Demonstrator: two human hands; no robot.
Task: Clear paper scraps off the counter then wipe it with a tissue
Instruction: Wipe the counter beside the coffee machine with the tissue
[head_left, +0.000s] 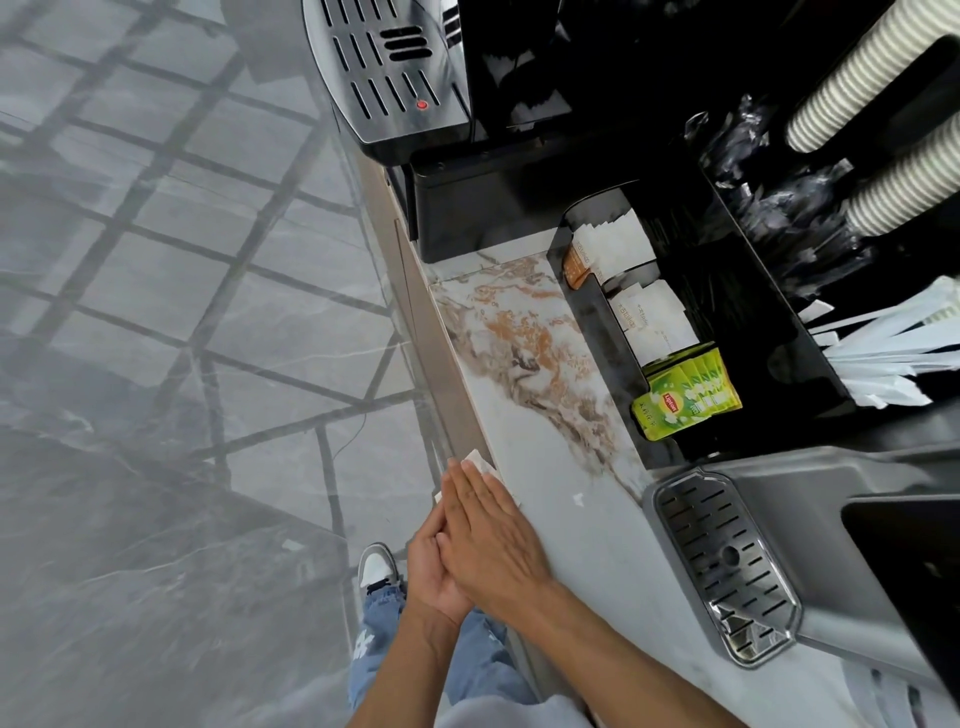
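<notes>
The marble-patterned counter (524, 415) runs along the right side of the head view. My right hand (493, 535) lies flat, palm down, at the counter's front edge (447, 364), fingers straight and together. White paper scraps (479, 461) stick out from under its fingertips. My left hand (434, 566) is cupped palm up just off the edge, partly beneath the right hand. A sliver of white paper (438, 497) shows beside it. One small white scrap (577, 500) lies alone on the counter, to the right of my hands.
A black organiser (597, 312) holds white sachets, orange packets and green Lipton tea bags (685, 397). A drip tray (727, 566) on a grey machine sits to the right of my hands. A coffee machine (389, 73) stands at the far end. Stacked paper cups (857, 78) and wrapped straws (883, 353) fill the back.
</notes>
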